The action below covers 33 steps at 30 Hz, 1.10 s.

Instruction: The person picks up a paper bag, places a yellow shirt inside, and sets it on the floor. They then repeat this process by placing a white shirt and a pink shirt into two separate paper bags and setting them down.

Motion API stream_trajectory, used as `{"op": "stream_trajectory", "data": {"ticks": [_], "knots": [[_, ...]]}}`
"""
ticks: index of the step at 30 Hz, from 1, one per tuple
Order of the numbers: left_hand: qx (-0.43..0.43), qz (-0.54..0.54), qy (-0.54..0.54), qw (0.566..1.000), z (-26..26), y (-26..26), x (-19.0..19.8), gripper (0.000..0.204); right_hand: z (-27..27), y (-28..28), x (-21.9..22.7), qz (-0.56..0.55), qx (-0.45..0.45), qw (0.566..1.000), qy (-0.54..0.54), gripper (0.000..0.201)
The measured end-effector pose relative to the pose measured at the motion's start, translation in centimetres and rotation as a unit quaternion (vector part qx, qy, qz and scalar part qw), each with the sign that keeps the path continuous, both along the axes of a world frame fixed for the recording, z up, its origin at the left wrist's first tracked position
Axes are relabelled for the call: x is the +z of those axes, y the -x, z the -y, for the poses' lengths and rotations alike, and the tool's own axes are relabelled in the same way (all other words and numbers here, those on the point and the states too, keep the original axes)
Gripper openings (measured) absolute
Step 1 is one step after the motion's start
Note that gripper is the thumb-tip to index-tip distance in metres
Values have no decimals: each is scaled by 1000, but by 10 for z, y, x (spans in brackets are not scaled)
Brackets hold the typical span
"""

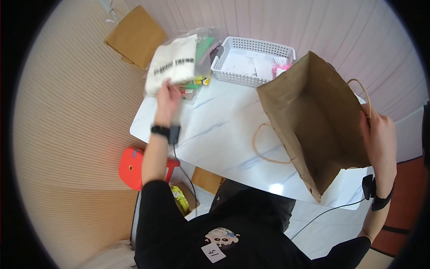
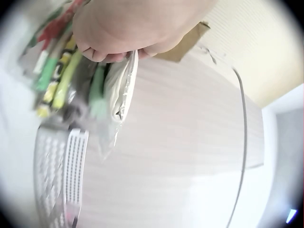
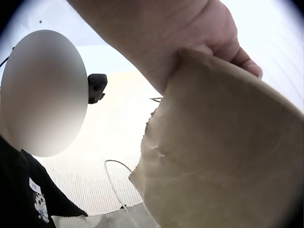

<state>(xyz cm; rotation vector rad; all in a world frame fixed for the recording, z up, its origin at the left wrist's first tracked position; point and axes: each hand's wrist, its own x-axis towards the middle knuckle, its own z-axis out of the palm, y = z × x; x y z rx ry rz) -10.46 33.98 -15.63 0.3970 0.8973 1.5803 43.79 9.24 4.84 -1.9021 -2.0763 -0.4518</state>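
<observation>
My left hand pinches the near edge of a folded white garment with dark lettering, wrapped in clear plastic. In the left wrist view the wrapped white garment hangs from the fingers beside a stack of other packaged clothes, some green, yellow and red. My right hand grips the right rim of a large brown paper bag near one of its twisted handles. The bag is tilted, with its wide mouth facing me. From the right wrist, the bag's brown wall fills much of the view.
A white perforated basket holding papers and something pink stands at the back of the marble-patterned table. Folded brown paper lies at the back left. A red stool and a box with a yellow packet are below.
</observation>
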Motion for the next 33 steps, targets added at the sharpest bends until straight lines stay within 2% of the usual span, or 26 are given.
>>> {"op": "stream_trajectory", "data": {"ticks": [1,2,3,4,5,6,7,9,10,11,13,14,15,16,17,19,20,22,24,26,27,29,30,32,33], "knots": [[11,27,8,1000,40,-23,-17,11,2,0,0,4,-10,1000,5,13],[19,63,46,997,95,-56,-23,14,3,-1,-1,-2,-11,1000,11,13],[-122,66,77,987,139,-65,-38,21,3,-3,-1,4,3,1000,4,12],[-248,106,128,954,175,-71,-48,32,6,-5,0,12,18,1000,1,11],[-364,73,163,914,202,-77,-49,40,7,-10,-5,11,23,1000,12,11],[-417,71,154,893,220,-88,-34,47,6,-16,-9,6,25,1000,10,11],[-411,80,167,893,235,-91,-34,47,6,-20,-11,1,26,1000,11,10],[-442,-54,93,890,253,-94,-31,46,8,-19,-13,10,27,999,26,9],[-533,-285,42,796,254,-93,13,36,10,-21,-13,21,20,999,31,11],[-534,-286,43,794,249,-85,33,36,11,-23,-14,29,10,999,30,15],[-590,-349,105,720,232,-47,63,25,10,-9,-2,48,-1,998,31,15],[-491,-449,39,746,210,-29,56,24,11,-7,-1,62,-11,997,38,16],[-378,-537,-28,753,181,-10,44,23,13,-7,0,61,-11,997,38,16],[-251,-668,-67,697,144,5,38,22,14,-6,-1,67,20,997,8,15],[-116,-755,-90,639,109,18,30,31,14,-5,0,74,50,996,-24,14],[-3,-807,-157,569,39,49,0,65,17,-2,1,92,39,995,-15,14],[-6,-807,-169,566,30,54,-5,65,19,0,1,110,28,994,-2,15],[-152,-860,13,487,12,47,-11,94,27,10,-2,95,38,994,-26,15],[-198,-886,25,419,12,34,-12,107,29,1,-5,86,13,996,-19,16],[-225,-891,-5,395,24,17,-7,97,31,-4,-10,123,32,992,-17,16],[-237,-890,-17,390,22,21,-13,97,30,-3,-9,122,17,992,-9,16],[-354,-768,25,533,25,28,-19,79,29,1,-5,127,39,991,-20,16],[-359,-768,18,531,35,25,-18,79,28,0,-8,135,45,989,-31,16],[-325,-741,97,579,79,-2,24,54,28,-2,-9,131,61,988,-51,16],[-330,-656,85,673,90,2,35,48,27,1,-7,127,84,986,-71,16]]}}
